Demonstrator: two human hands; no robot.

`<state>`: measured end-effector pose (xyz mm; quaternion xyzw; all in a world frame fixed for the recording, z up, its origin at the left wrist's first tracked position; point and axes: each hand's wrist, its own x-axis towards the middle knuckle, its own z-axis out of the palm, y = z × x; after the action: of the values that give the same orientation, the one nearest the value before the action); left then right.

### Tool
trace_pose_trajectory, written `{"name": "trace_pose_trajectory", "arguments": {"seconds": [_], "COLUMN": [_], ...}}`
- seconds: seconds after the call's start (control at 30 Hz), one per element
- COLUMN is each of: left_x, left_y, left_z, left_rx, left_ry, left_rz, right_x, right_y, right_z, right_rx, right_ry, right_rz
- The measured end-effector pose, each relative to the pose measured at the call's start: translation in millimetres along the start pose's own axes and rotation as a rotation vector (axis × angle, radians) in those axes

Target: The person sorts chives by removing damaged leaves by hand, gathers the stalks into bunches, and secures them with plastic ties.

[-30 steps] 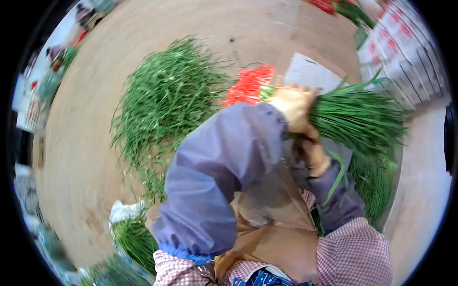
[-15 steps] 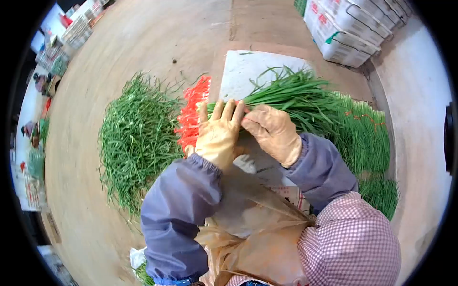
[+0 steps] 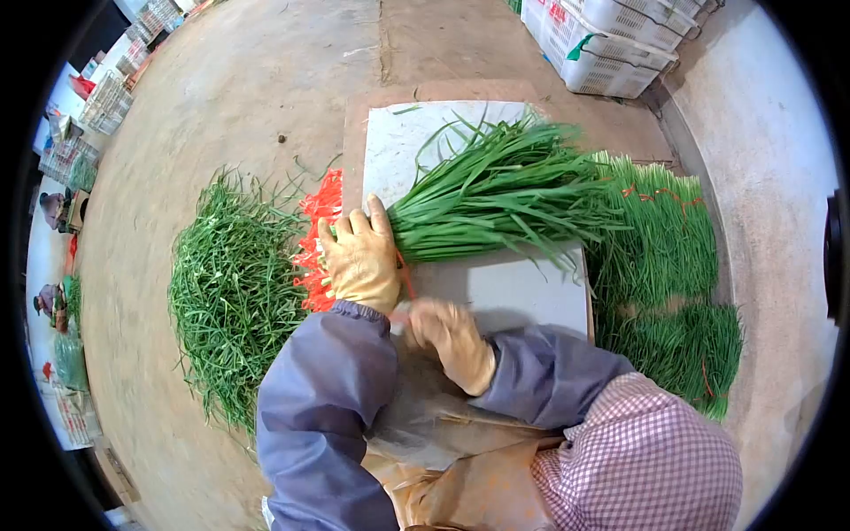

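Observation:
A bunch of long green chives (image 3: 505, 190) lies across a pale board (image 3: 522, 296), its leaves fanned to the right. My left hand (image 3: 363, 261), in a yellowish glove, holds the bunch down near its stem end, fingers over the top. A thin red tie (image 3: 406, 276) runs from the bunch beside this hand toward me. My right hand (image 3: 450, 341), gloved too and slightly blurred, pinches the tie just in front of the board. More red ties (image 3: 323, 199) hang along the board's left edge, partly behind my left hand.
Loose greens (image 3: 235, 296) are heaped on the floor at left. Tied chive bunches (image 3: 660, 234) are stacked at right beside the wall. White crates (image 3: 611, 57) stand at the back right. Two people (image 3: 55, 208) are far left. A checked cloth (image 3: 655, 451) covers the lower right.
My right hand has moved from above the bunch down toward me, drawing the red tie with it. My left hand stays on the stem end. The whole view has shifted slightly.

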<state>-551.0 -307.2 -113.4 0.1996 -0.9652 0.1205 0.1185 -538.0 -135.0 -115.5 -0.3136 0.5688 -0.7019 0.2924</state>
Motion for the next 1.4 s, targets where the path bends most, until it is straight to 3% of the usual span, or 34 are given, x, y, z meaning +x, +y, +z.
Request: {"name": "trace_pose_trajectory", "arguments": {"seconds": [0.1, 0.2, 0.3, 0.33, 0.43, 0.5, 0.57, 0.6, 0.7, 0.93, 1.1, 1.13, 1.23, 1.3, 1.37, 1.4], "left_x": [-3, -5, -16, -16, -32, -43, -45, -41, -28, -25, -38, -43, -56, -60, -63, -67], "left_y": [6, 8, 9, 9, 11, 12, 14, 18, 21, 21, 31, 34, 39, 43, 44, 42], "left_z": [-19, -29, -56, -72, -50, -42, -36, -45, -67, -46, -72, -80, -93, -89, -82, -74], "left_rx": [0.039, 0.045, -0.077, -0.085, 0.133, 0.742, -0.039, -0.04, -0.12, -0.023, 0.031, 0.046, -0.019, 0.004, 0.03, 0.092], "left_ry": [-0.083, -0.14, -0.158, -0.307, -0.057, 0.018, 0.021, -0.145, -0.327, -0.341, -0.341, -0.411, -0.399, -0.366, -0.331, -0.255], "left_rz": [0.0, 0.026, 0.065, 0.059, 0.143, 0.282, 0.208, 0.132, 0.113, 0.144, 0.199, 0.217, 0.239, 0.239, 0.234, 0.27], "right_x": [-38, -32, -36, -31, -12, -5, -5, -12, -45, -69, -69, -71, -82, -63, -48, -35], "right_y": [21, 12, -18, -41, -81, -96, -98, -94, -70, 9, -4, -8, -47, -104, -110, -112], "right_z": [-11, -10, 0, 2, 13, 21, 20, 19, 13, -12, -28, -40, -69, -92, -118, -131], "right_rx": [0.021, -0.173, -0.026, 0.034, 0.28, 0.326, 0.343, 0.339, 0.295, 0.113, 0.04, -0.081, -0.527, -0.677, -0.488, -0.576], "right_ry": [-0.038, -0.116, -0.062, -0.055, 0.018, 0.004, -0.028, -0.049, -0.072, -0.137, -0.245, -0.368, -0.287, -0.157, 0.167, 0.271], "right_rz": [0.221, 0.113, -0.028, -0.047, -0.081, -0.128, -0.083, -0.015, 0.111, 0.325, 0.559, 0.472, -0.331, -0.461, -0.481, -0.429]}}
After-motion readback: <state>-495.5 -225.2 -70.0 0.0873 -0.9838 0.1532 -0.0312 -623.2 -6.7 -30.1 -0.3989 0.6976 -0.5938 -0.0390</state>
